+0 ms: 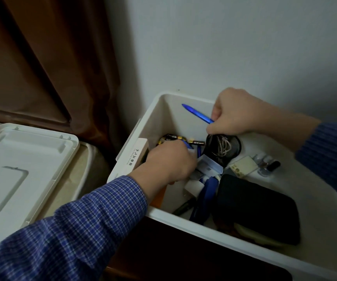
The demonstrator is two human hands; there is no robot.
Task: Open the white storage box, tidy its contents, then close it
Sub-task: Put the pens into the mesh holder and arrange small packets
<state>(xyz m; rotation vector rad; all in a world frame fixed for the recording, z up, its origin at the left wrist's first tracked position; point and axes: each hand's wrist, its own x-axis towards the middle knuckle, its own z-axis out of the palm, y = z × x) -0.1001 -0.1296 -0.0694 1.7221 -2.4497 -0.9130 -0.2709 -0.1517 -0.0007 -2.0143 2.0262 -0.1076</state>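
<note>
Gripping blue pen (pixel 197 113): right hand (pixel 238 112) fingers (pixel 216 113).

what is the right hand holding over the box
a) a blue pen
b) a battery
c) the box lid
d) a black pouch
a: the right hand has its fingers curled round a blue pen above the open white storage box.

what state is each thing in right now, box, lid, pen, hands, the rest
white storage box: open, lid off
lid: lying flat left of the box
blue pen: held up in the right hand
right hand: gripping the pen
left hand: reaching into the box, fingers hidden
batteries: loose in the box
black pouch: lying in the box
</note>
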